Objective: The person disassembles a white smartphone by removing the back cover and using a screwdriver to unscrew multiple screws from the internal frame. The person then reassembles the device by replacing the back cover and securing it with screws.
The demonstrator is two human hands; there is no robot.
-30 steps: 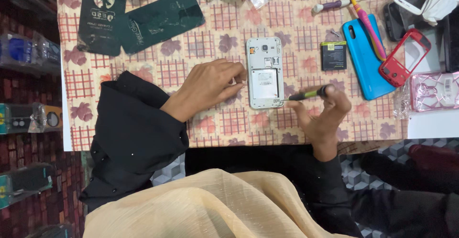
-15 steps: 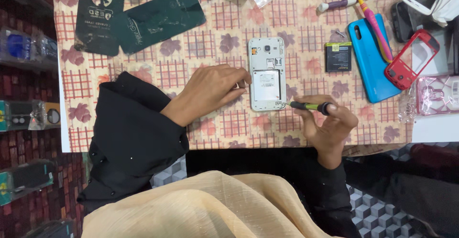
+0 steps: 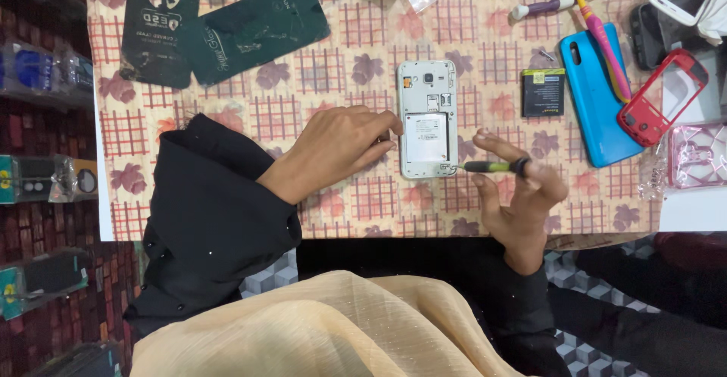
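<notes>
A white phone (image 3: 428, 118) lies face down with its back cover off on a checked, flowered cloth (image 3: 333, 59). My left hand (image 3: 341, 143) rests beside the phone, fingertips pressing on its left edge. My right hand (image 3: 522, 191) holds a small screwdriver (image 3: 492, 167) with a yellow-green and black handle; the tip touches the phone's lower right corner. A black battery (image 3: 543, 93) lies to the right of the phone.
A blue phone cover (image 3: 594, 96), a pink and yellow tool (image 3: 602, 40), a red phone frame (image 3: 663, 96) and a pink case (image 3: 697, 157) lie at the right. Two dark green mats (image 3: 219, 28) lie at the upper left. A purple-handled screwdriver (image 3: 541, 7) sits near the top.
My right hand has shifted slightly up and left, bringing the screwdriver tip onto the phone's lower right corner. My left hand stays on the phone's edge.
</notes>
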